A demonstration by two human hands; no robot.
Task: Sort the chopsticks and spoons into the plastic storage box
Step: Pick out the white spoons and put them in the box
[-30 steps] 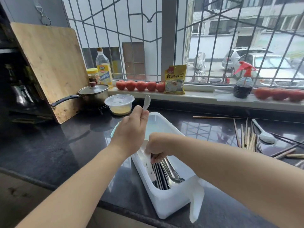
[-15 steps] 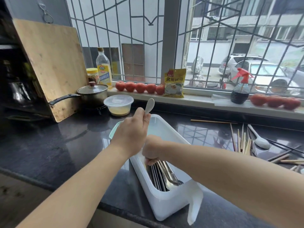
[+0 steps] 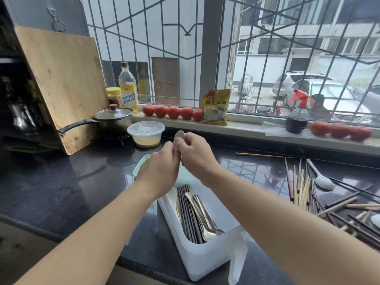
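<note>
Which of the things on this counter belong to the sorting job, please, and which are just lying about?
Part of the job:
white spoon held by both hands, left and right
storage box
loose chopsticks
spoon on the counter

Just lying about:
saucepan
cutting board
lidded tub
tomatoes
spray bottle

White storage box (image 3: 202,258) holds black chopsticks (image 3: 188,212) and silver spoons (image 3: 202,214) on a glossy black counter (image 3: 61,182).
</note>
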